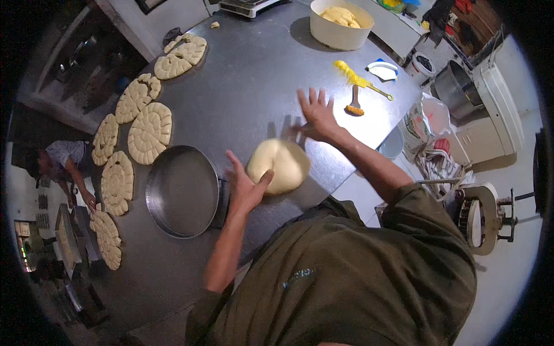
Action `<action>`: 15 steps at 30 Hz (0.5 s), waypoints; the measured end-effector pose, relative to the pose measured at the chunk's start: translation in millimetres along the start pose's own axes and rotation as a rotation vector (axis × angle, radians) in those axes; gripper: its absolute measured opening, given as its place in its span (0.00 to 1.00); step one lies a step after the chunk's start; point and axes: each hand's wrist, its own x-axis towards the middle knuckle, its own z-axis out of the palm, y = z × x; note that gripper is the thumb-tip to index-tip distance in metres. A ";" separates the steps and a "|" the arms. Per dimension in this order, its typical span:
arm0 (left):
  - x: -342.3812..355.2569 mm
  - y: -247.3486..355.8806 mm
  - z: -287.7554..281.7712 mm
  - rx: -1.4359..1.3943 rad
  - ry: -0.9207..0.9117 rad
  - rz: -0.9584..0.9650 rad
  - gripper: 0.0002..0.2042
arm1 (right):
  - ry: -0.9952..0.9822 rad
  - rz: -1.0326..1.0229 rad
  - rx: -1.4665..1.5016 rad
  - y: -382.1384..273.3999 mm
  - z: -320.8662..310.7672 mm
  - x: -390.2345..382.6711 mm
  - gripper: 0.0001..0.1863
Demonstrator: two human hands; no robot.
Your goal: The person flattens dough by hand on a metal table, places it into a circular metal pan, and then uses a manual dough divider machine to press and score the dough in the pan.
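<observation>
A round, smooth ball of pale dough (279, 167) lies on the steel table near its front edge. My left hand (245, 187) is at the dough's left side, thumb against it and the other fingers spread. Above and right of the dough, my right hand (316, 115) is raised, slightly blurred, with its fingers spread and nothing in them. A round metal pan (180, 193) sits just left of my left hand.
Several scored flat dough rounds (149, 134) line the table's left side. At the back are a white tub (340, 29) of dough, a yellow brush (381, 92), a wooden-handled brush (355, 108) and a scraper (382, 70). A co-worker (60, 161) reaches in at left. Buckets and machinery stand right.
</observation>
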 end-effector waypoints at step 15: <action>1.0 -19.5 63.2 0.700 -0.219 0.607 0.64 | -0.102 -0.753 -0.170 -13.2 130.0 -31.9 0.51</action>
